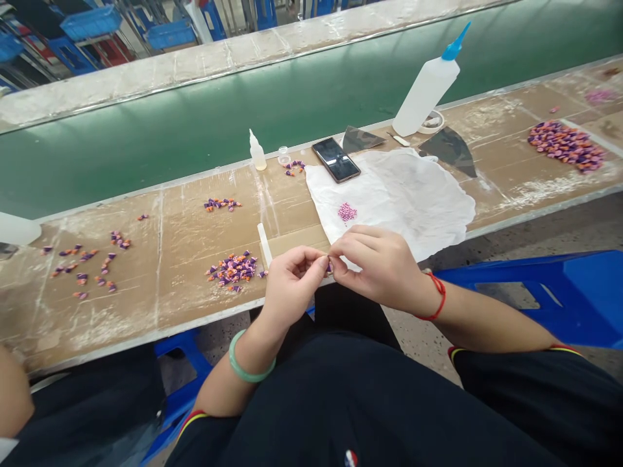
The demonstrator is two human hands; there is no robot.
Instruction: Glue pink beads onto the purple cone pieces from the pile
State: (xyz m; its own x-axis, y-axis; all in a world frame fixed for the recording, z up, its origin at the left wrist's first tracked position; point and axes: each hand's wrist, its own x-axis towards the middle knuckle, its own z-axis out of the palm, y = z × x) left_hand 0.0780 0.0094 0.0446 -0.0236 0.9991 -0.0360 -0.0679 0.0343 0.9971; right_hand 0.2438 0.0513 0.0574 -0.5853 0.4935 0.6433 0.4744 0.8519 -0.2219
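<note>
My left hand and my right hand meet above the bench's front edge, fingertips pinched together on a tiny purple piece. A pile of small purple and orange pieces lies just left of my left hand. A thin white strip lies beside that pile. A small heap of pink beads sits on a white sheet behind my hands. My left wrist wears a green bangle, my right a red cord.
A phone, a small glue bottle, and a large squeeze bottle stand along the far edge by the green belt. More piece piles lie left and right. A blue stool is at right; another person's arm at left.
</note>
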